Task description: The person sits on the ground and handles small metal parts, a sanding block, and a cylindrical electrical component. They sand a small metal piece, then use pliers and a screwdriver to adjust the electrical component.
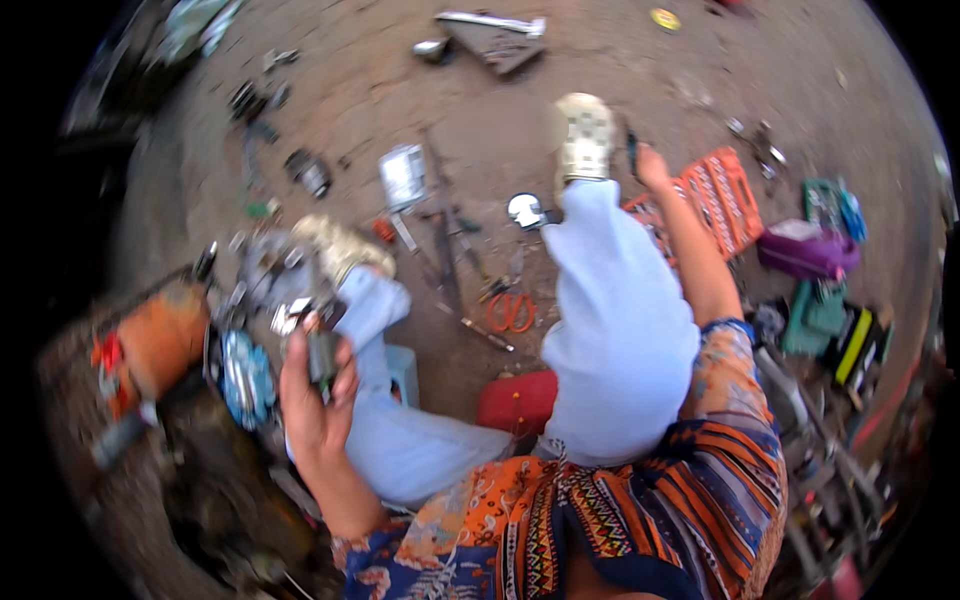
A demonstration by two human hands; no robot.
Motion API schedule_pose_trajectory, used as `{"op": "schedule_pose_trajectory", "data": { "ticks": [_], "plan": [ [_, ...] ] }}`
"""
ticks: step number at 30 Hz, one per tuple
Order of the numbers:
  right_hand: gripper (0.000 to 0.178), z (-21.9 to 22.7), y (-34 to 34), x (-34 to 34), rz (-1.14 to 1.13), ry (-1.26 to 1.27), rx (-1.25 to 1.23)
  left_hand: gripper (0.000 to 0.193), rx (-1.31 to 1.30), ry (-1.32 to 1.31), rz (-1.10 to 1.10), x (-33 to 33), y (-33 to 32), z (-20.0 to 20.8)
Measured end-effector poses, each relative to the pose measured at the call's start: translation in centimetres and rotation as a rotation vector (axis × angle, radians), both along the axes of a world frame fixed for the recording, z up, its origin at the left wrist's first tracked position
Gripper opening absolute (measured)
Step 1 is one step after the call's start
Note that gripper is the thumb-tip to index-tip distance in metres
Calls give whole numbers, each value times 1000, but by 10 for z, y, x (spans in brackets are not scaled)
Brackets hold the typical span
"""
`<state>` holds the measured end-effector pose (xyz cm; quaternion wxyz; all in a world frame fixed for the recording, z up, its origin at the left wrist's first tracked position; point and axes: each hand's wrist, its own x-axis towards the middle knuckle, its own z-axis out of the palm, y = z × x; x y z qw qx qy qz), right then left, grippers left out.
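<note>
My left hand is raised above my left knee, its fingers wrapped round a dark grey cylindrical metal part with a shiny end; blur hides its exact kind. My right arm reaches far forward past my right leg. The right hand is closed on a dark slim tool, too small and blurred to name. Just beside that hand lies an orange socket-set case, spread open with rows of bits. A round white-faced piece sits on the ground by my right shin.
Orange-handled scissors, a red box and several slender tools lie between my legs. An orange rounded container and a blue bundle are at left. A purple pouch and metal scrap lie at right. A dark triangular block is ahead.
</note>
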<state>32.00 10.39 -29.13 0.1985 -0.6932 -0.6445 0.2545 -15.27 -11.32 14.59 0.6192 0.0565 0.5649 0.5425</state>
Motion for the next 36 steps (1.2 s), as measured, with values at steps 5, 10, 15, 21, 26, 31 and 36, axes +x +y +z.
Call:
{"op": "schedule_pose_trajectory", "data": {
  "ticks": [5,10,15,21,26,31,36],
  "plan": [
    [39,175,-49,6,-405,1124,-290,34,69,80,-175,20,-2,9],
    [36,360,-143,-5,-220,1400,-129,33,147,160,-232,30,-32,11],
    [32,419,-198,-9,9,1654,-135,33,199,175,-287,59,-59,19],
    [71,463,-278,-84,44,1281,-216,33,96,208,-508,64,-96,57],
    [54,456,-324,-112,312,1187,-551,34,9,6,-593,62,-125,67],
    [37,460,-338,-120,575,1134,-672,35,-64,-44,-550,64,-143,70],
    [36,463,-328,-125,748,973,-729,32,-125,79,-599,67,-145,72]
  ]
}}
